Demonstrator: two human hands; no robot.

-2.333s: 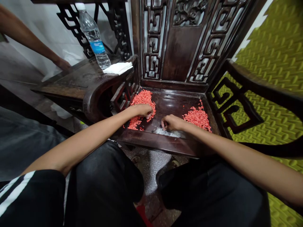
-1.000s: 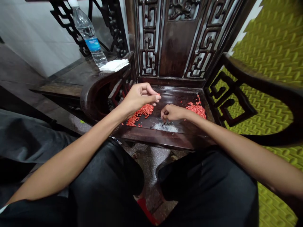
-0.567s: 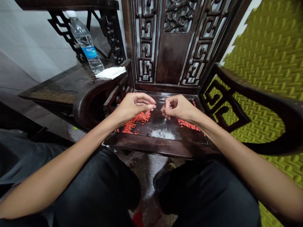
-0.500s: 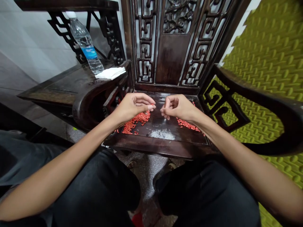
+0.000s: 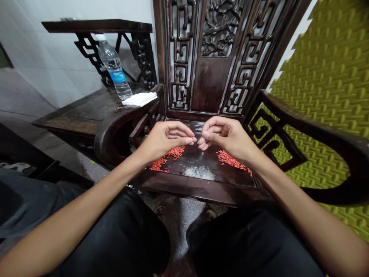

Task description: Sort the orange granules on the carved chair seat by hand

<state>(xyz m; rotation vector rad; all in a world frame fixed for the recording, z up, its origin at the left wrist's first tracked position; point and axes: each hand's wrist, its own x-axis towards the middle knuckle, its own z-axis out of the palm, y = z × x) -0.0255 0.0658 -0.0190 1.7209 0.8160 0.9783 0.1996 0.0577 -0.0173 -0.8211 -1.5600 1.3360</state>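
Note:
My left hand (image 5: pixel 161 142) is closed in a pinch, and a small red piece (image 5: pixel 192 137) shows between thumb and fingertips. Facing it, my right hand (image 5: pixel 230 134) has its thumb pressed to the index finger; whatever it may hold is too small to make out. Both hands hover over the dark wooden chair seat (image 5: pixel 198 159), fingertips almost meeting. Under the left hand lies a pile of small red rod-shaped pieces (image 5: pixel 158 164), partly hidden by it. A second pile of red pieces (image 5: pixel 233 160) is beside my right hand. Small whitish translucent bits (image 5: pixel 199 173) lie at the seat's front.
A carved chair back (image 5: pixel 211 84) rises behind the seat, with curved armrests (image 5: pixel 319 159) on both sides. To the left, a dark side table (image 5: pixel 72 111) bears a water bottle (image 5: pixel 118 75) and folded white tissues (image 5: pixel 140 99). A yellow-green textured mat (image 5: pixel 331 77) is on the right.
My view has tilted up, so the scene sits lower. The hands have come slightly closer together. My right hand's curled fingers have loosened and turned, with the thumb now against the index finger.

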